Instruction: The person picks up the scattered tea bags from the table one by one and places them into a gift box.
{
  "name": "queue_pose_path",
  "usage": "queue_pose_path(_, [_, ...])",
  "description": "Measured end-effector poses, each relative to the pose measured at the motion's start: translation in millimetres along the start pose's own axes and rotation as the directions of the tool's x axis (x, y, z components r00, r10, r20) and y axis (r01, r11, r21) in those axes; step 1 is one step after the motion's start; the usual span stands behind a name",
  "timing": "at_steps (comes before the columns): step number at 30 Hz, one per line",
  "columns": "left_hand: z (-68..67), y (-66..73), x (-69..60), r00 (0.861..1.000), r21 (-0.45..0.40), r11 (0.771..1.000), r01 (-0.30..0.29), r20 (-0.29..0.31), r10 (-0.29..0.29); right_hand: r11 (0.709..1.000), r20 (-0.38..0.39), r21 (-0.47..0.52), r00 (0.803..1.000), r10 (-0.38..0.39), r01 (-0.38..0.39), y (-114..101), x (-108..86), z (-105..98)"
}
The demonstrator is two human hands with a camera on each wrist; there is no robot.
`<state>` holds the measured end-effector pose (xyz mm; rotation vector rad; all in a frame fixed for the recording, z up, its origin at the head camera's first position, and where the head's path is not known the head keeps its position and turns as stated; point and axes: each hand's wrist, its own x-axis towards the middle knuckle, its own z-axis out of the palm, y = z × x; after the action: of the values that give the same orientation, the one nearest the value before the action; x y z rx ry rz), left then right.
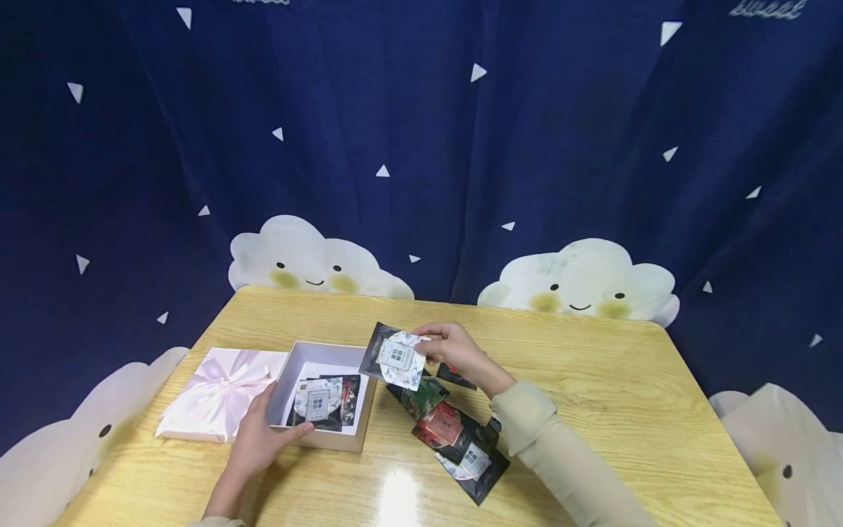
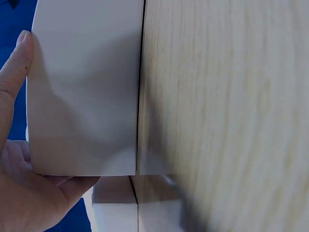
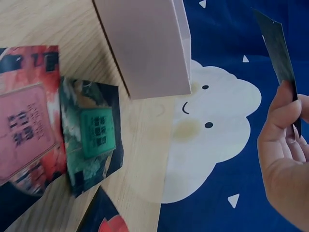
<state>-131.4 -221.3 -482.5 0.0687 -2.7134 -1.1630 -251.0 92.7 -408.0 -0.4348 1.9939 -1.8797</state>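
My right hand pinches a flat black-and-white sachet by its edge, just above the right rim of an open box. Seen edge-on in the right wrist view, the sachet stands between thumb and fingers. At the box's near left corner my left hand grips the wall, its thumb over the front rim; the left wrist view has this hand round the corner of the box's plain side. Inside the box lie several sachets, a white-labelled one on top.
Right of the box, more sachets overlap on the table: a green one, a red one and a white-labelled one. Another dark sachet lies partly under my right hand. A lid with a pink bow sits left of the box.
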Motion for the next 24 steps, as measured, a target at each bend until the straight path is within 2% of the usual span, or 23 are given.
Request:
queue_pose_path(12, [0.4, -0.7, -1.1, 1.000, -0.001, 1.000, -0.014, -0.008, 0.014, 1.000, 0.003, -0.005, 1.000, 0.007, -0.007, -5.7, 20.4, 29.1])
queue_pose_path(24, [-0.1, 0.8, -1.2, 1.000, -0.003, 1.000, -0.006, -0.009, 0.006, 0.999, 0.026, -0.020, 0.999, 0.037, -0.037, 9.3, 38.6, 57.2])
